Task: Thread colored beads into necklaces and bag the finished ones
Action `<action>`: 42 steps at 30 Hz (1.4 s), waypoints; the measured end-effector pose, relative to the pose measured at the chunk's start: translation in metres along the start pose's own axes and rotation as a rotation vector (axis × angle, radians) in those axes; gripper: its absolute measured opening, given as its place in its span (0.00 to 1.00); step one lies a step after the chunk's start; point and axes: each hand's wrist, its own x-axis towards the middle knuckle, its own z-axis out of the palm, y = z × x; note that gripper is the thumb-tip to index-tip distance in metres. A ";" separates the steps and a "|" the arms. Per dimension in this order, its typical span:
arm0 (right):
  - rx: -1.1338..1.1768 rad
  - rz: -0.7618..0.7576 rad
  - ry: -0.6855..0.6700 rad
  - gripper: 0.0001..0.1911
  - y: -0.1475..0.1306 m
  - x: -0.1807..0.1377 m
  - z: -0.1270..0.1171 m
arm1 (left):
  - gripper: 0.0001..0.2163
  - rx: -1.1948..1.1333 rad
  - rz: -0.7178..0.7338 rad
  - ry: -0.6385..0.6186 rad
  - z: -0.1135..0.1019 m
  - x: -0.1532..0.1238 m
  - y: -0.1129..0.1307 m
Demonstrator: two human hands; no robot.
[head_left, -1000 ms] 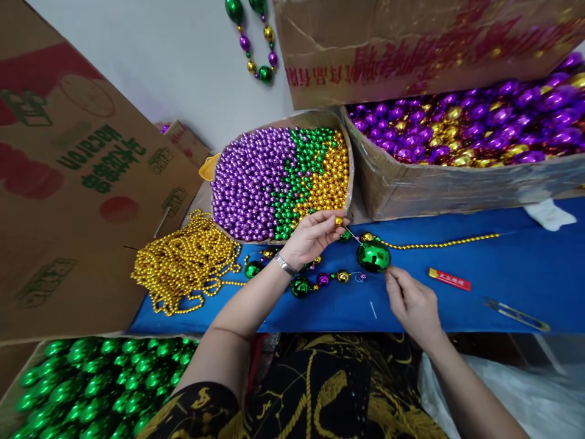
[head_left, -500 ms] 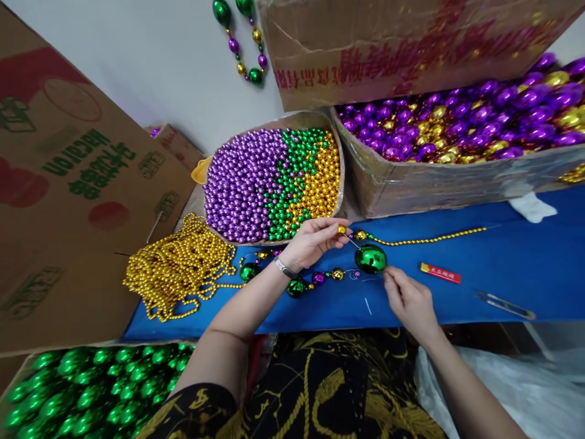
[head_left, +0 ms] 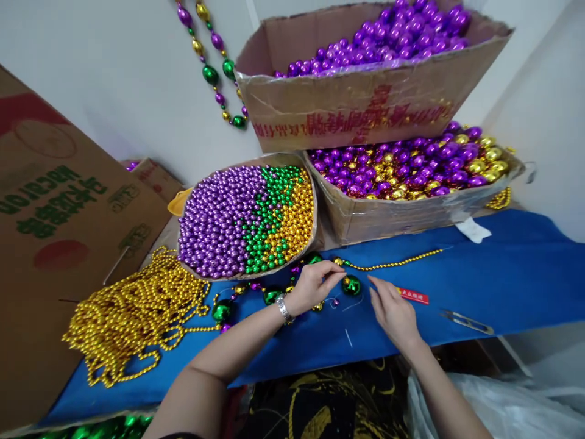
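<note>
A large shiny green bead [head_left: 351,286] sits between my two hands, just above the blue tabletop. Against its left side is a small gold bead [head_left: 346,281], close to the fingertips of my left hand [head_left: 313,285]. That hand is pinched at the bead string, though the thread itself barely shows. To the right of the green bead, thumb and forefinger of my right hand [head_left: 395,314] are closed together; whatever they grip is too thin to make out. Partly behind my left wrist lies a strand of green, purple and gold beads [head_left: 223,311].
A box of small purple, green and gold beads [head_left: 315,228] stands behind. Stacked boxes [head_left: 388,222] hold larger beads. Gold bead chains [head_left: 137,311] pile up at left. A red lighter [head_left: 414,296] and thread snips [head_left: 466,321] lie at right on the blue cloth [head_left: 525,274].
The view has swung upward and to the right. My right fingers have come off the green bead and now sit a little apart from it. The gold bead now rests against the green one.
</note>
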 end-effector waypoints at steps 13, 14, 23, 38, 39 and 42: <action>0.661 0.158 0.031 0.13 -0.019 0.050 -0.014 | 0.08 0.324 0.297 -0.078 -0.045 0.167 0.071; 0.677 0.166 0.039 0.13 -0.019 0.049 -0.015 | 0.07 0.459 0.296 -0.084 -0.046 0.188 0.069; 0.656 0.147 0.052 0.13 -0.017 0.046 -0.014 | 0.09 0.771 0.157 -0.391 -0.024 0.258 0.050; 0.421 -0.082 0.071 0.14 -0.029 0.036 -0.024 | 0.15 -0.909 -0.374 0.079 -0.067 0.051 0.024; 0.405 -0.093 0.060 0.14 -0.030 0.036 -0.022 | 0.15 -0.928 -0.386 0.086 -0.066 0.046 0.020; 0.370 -0.126 0.035 0.14 -0.032 0.036 -0.019 | 0.15 -0.954 -0.396 0.089 -0.065 0.038 0.015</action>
